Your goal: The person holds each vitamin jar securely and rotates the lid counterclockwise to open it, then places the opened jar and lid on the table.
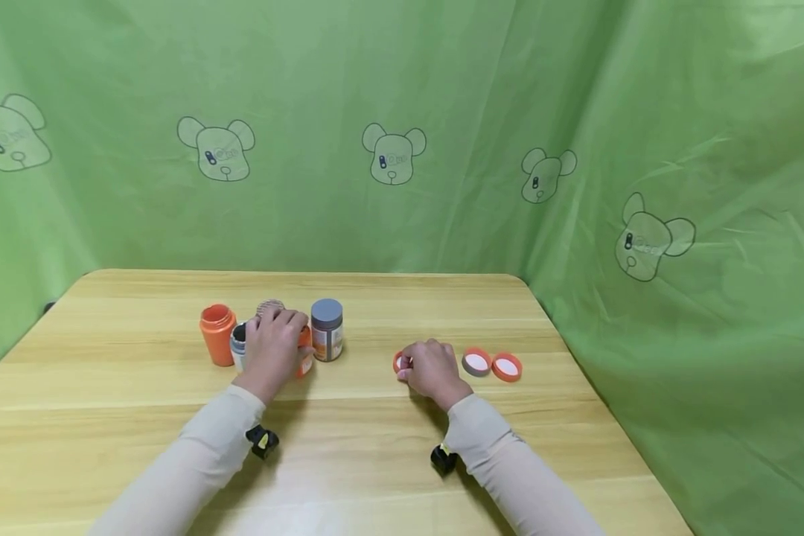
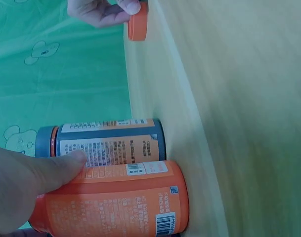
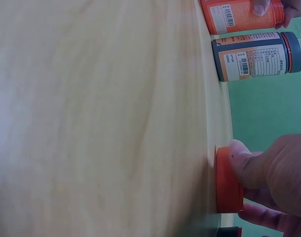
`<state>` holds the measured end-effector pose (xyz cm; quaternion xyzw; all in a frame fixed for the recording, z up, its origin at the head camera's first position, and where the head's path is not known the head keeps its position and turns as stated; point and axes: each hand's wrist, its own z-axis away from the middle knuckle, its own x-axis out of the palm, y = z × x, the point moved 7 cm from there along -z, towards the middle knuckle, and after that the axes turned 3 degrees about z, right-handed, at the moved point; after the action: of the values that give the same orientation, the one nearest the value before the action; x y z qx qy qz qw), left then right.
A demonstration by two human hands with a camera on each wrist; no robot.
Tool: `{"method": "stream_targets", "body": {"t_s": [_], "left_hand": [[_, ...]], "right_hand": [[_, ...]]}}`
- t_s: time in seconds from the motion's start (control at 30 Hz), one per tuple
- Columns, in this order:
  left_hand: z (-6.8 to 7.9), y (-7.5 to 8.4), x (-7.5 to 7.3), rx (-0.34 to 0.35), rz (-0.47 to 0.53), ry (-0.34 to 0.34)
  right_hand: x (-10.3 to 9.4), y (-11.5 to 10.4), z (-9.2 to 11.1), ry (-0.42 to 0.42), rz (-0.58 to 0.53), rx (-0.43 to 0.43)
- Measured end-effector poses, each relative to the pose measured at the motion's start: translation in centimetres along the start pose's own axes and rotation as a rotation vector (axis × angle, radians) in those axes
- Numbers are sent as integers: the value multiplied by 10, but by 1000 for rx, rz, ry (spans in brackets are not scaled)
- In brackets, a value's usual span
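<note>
My left hand (image 1: 276,350) grips an orange jar (image 2: 110,205) near its top, thumb against the labelled side. Just to the right of that jar stands a dark grey jar (image 1: 327,335) with its grey lid on. Left of the hand, an orange jar (image 1: 219,344) without a lid stands upright, and a grey-and-white open jar (image 1: 238,350) is partly covered by the hand. My right hand (image 1: 432,370) pinches an orange lid (image 3: 228,180) by its edge at the tabletop. In the head view the fingers cover much of that lid.
Two lids lie white side up to the right of my right hand: a grey-and-orange one (image 1: 476,362) and an orange one (image 1: 507,367). Something round and patterned (image 1: 270,305) shows behind my left hand. Green curtains (image 1: 308,208) rise behind the wooden table (image 1: 348,461) and along its right side.
</note>
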<state>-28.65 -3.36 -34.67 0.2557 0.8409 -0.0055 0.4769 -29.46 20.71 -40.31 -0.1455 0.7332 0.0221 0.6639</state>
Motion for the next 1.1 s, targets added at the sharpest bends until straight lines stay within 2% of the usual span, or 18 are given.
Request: {"method": "stream_targets", "body": {"t_s": [0.3, 0.73, 1.1], "left_hand": [[-5, -7, 3, -42, -17, -42], [-3, -7, 6, -57, 20, -64], [-10, -9, 7, -143, 86, -177]], "right_hand": [[0, 8, -1, 13, 16, 24], [0, 7, 1, 28, 17, -7], [-1, 6, 0, 67, -23, -50]]}}
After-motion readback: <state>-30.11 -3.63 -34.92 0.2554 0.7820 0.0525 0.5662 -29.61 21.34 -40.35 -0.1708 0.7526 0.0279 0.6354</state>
